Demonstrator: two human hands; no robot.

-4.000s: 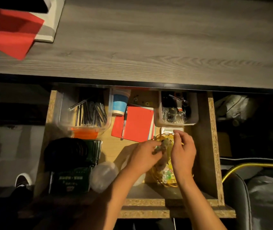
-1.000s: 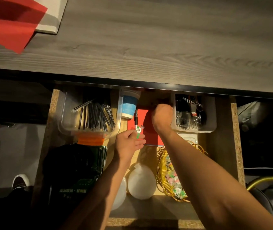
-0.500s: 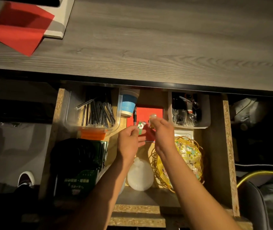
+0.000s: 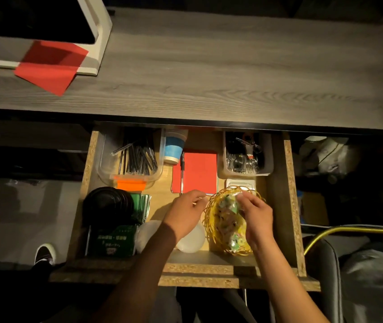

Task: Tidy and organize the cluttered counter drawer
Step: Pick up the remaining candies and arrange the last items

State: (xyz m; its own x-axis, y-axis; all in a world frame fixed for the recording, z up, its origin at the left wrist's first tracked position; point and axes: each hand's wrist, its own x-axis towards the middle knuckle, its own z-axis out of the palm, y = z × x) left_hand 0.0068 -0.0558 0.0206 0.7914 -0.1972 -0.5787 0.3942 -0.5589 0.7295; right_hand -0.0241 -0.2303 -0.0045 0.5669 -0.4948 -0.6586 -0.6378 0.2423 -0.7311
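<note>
The drawer (image 4: 290, 183) stands pulled out under the grey counter. At its front right sits a yellow wire basket (image 4: 211, 229) full of small wrapped pieces (image 4: 226, 222). My right hand (image 4: 257, 217) reaches over the basket, its fingers curled round a pale wrapped piece at the basket's far end. My left hand (image 4: 184, 214) lies beside the basket's left rim with curled fingers; what they hold, if anything, is hidden. Behind the hands lies a red notebook (image 4: 199, 171) with a pen (image 4: 182, 173) on it.
A clear tray of black straws (image 4: 136, 157) and a blue-and-white paper cup (image 4: 173, 148) sit at the back left, a clear bin of clips and plastic forks (image 4: 244, 159) at the back right. Black lids (image 4: 106, 203), green packets (image 4: 113, 238) and white round lids (image 4: 191, 241) fill the front left.
Both hands have come back from the red notebook to the wire basket. The small green-and-white piece in my left hand is no longer visible. The view has tilted up over the counter.
</note>
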